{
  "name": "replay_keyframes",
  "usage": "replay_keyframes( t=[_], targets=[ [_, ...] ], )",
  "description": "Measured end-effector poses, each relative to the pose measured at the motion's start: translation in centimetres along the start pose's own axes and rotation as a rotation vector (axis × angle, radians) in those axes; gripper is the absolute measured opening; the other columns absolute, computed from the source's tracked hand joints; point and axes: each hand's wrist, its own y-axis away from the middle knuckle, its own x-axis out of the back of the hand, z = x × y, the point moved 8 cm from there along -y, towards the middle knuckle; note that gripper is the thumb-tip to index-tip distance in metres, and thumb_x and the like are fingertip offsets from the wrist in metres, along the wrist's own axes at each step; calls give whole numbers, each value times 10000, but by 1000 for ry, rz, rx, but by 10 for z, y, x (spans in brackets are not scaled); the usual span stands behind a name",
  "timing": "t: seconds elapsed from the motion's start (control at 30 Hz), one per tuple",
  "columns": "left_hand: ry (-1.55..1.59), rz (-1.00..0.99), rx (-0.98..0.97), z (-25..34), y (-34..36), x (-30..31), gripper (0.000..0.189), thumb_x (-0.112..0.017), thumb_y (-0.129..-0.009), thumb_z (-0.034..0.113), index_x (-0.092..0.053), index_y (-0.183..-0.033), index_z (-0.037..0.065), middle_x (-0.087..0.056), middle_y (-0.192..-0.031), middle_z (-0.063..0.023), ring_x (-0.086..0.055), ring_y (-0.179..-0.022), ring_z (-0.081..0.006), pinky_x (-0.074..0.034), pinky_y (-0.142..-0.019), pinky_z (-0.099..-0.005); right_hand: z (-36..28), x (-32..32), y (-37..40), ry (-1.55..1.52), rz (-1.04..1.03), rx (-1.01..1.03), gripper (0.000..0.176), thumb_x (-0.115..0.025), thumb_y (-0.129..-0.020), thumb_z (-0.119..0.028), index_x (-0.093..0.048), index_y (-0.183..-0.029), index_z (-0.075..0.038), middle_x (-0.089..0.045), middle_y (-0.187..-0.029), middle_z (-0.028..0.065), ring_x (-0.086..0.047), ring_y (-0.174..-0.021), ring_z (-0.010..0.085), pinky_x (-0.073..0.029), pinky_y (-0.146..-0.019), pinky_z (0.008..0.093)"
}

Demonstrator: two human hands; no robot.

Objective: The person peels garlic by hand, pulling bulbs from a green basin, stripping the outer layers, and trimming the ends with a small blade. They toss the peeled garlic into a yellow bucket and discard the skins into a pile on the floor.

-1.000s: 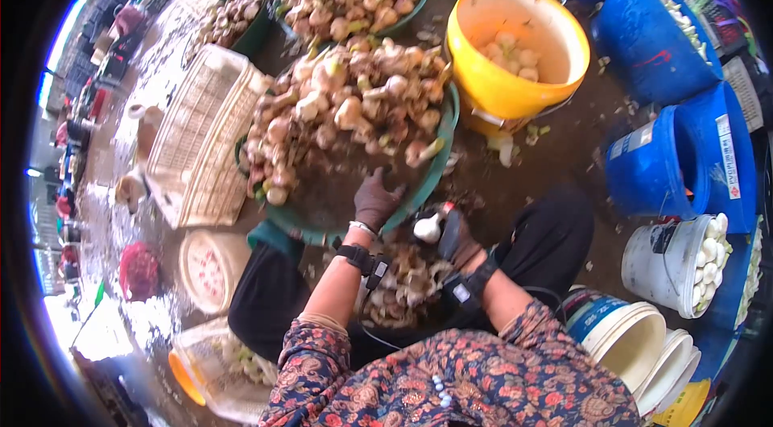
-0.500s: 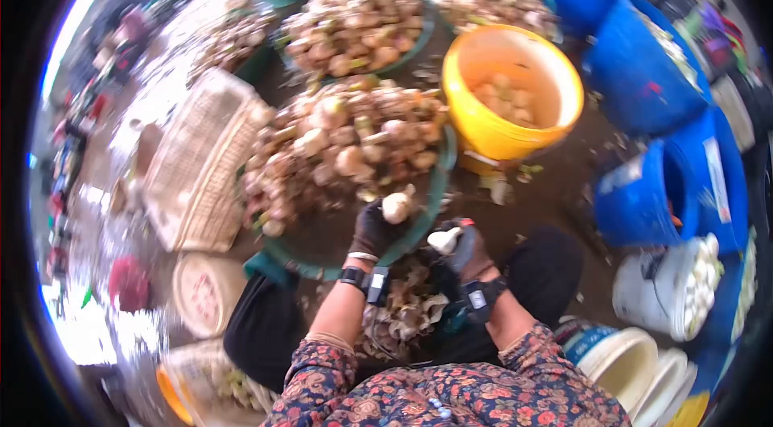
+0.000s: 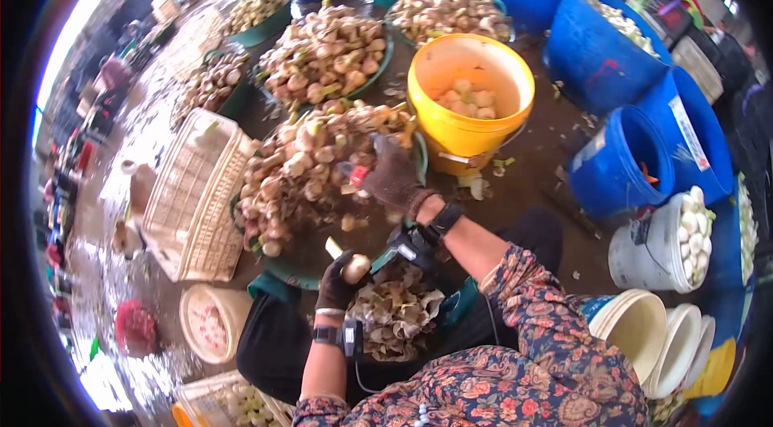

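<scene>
My left hand [image 3: 336,283], in a dark glove, is closed around a pale garlic bulb [image 3: 355,269] with a short stalk pointing up. It is just above the near rim of a round green tub [image 3: 294,275]. My right hand [image 3: 394,181], in a brownish glove, reaches over the heap of unpeeled garlic bulbs [image 3: 298,161] in that tub. A small red object [image 3: 358,176] shows at its fingers; I cannot tell what tool it is. Papery garlic skins [image 3: 394,314] lie piled in front of my body, between my legs.
A yellow bucket [image 3: 451,133] with several pale bulbs inside stands beyond the tub. Blue barrels [image 3: 608,64] line the right side, near a white bucket [image 3: 644,258] of peeled bulbs. At left are a woven plastic basket [image 3: 193,201] and a pinkish bucket [image 3: 201,298].
My right hand has moved forward and left over the heap; the white bulb seen in it earlier no longer shows there. My left hand has drawn back toward me with a bulb.
</scene>
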Motion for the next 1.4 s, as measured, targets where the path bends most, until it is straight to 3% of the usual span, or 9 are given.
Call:
replay_keyframes(
  t=[0.07,0.13,0.27,0.83,0.87,0.93,1.07,1.2,1.4],
  targets=[
    [874,-26,589,-22,14,-22,506,-798,-627,48,-569,-1078,40,-626,-972,-104,-611,-918,-234,-517,-795,-359,42,36,-11,379,71,60,625,-751,-640,-358,-495,-1046,42,-576,-894,204,-562,-829,362,-449,-729,436],
    [133,-81,63,-3,12,-16,551,-798,-614,50,-550,-1105,52,-609,-1051,-104,-601,-952,-217,-497,-847,-335,66,81,-25,775,326,245,659,-738,-625,-386,-483,-1081,15,-573,-897,201,-569,-811,367,-456,-720,437],
    [215,-87,174,-30,21,-36,558,-810,-603,47,-562,-1102,48,-615,-1046,-109,-603,-946,-228,-490,-853,-337,172,92,-55,831,-556,-167,563,-576,-743,-577,-627,-956,-58,-641,-863,171,-618,-809,331,-476,-713,415],
    [305,-83,24,8,8,-33,541,-800,-641,101,-544,-1113,32,-617,-1044,-93,-605,-931,-214,-495,-813,-316,132,65,-11,705,-263,-210,457,-590,-770,-500,-624,-841,-50,-626,-718,148,-612,-672,319,-461,-594,434],
    [303,-74,18,22,-1,-26,541,-800,-641,101,-544,-1113,32,-617,-1044,-93,-605,-931,-214,-495,-813,-316,89,78,-8,712,-40,4,468,-616,-761,-480,-597,-873,-26,-603,-737,161,-595,-692,328,-453,-604,438],
    [1174,-153,775,34,-2,-44,525,-765,-683,121,-522,-1137,17,-602,-1052,-69,-591,-948,-186,-490,-807,-303,27,80,20,566,147,208,526,-677,-734,-435,-528,-932,28,-535,-775,190,-545,-732,348,-433,-622,443],
    [593,-133,426,67,-18,-29,470,-745,-719,146,-531,-1106,-16,-588,-1010,-70,-587,-912,-166,-479,-791,-289,39,-10,114,171,-469,-123,387,-620,-764,-469,-626,-727,-84,-600,-647,177,-608,-624,341,-465,-565,429],
    [-41,-16,147,103,-19,-6,510,-805,-651,223,-589,-1064,16,-617,-948,-90,-578,-916,-203,-462,-819,-322,32,-14,143,23,-478,-205,277,-601,-781,-336,-626,-755,-61,-604,-703,193,-592,-669,379,-450,-586,437],
    [-273,-91,0,127,-15,-1,544,-818,-580,306,-622,-1024,61,-605,-922,-138,-546,-863,-325,-443,-788,-393,51,-16,166,-159,-571,-452,378,-582,-805,-392,-627,-704,-31,-589,-672,212,-584,-679,404,-455,-593,456]
  ],
)
